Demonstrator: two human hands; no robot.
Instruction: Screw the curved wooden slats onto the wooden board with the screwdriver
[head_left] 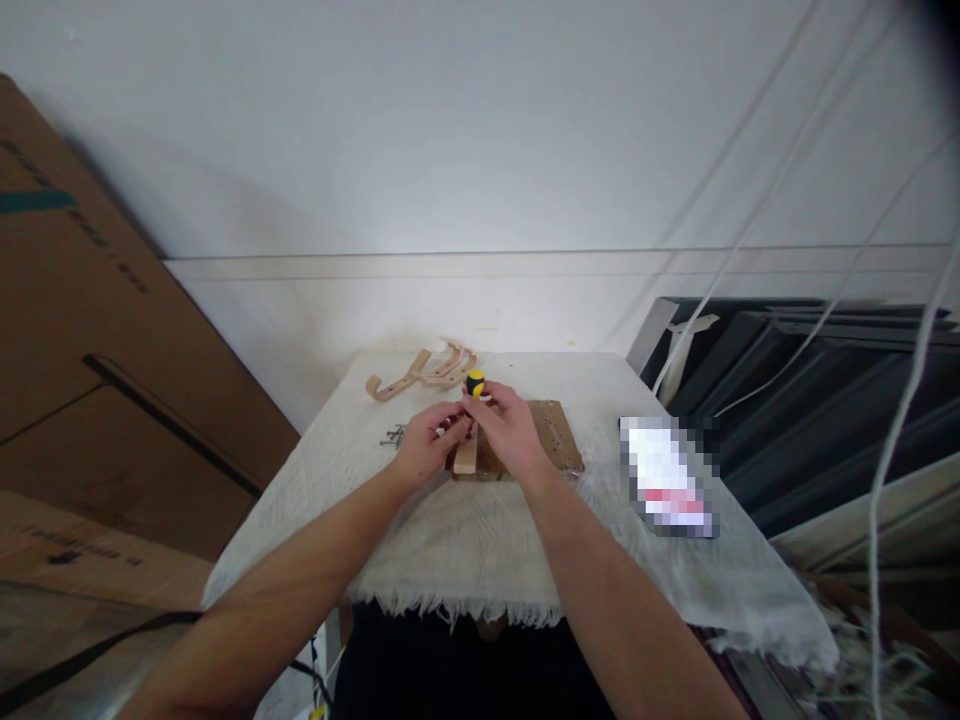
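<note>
My right hand (508, 425) is closed round a screwdriver with a yellow and black handle (475, 383), held upright over a wooden board (556, 433). My left hand (429, 437) pinches a pale wooden hook piece (466, 455) that rests against the board's left end, right under the screwdriver. Both hands touch each other above the white cloth (465, 540) covering a small table. The screwdriver's tip is hidden by my fingers.
Several loose wooden hooks (420, 374) lie at the cloth's far edge. A few dark screws (394, 436) sit left of my left hand. A pixelated object (670, 477) lies at the right. Cardboard boxes (90, 330) stand left, dark panels (810, 400) right, white cords (892, 440) hang.
</note>
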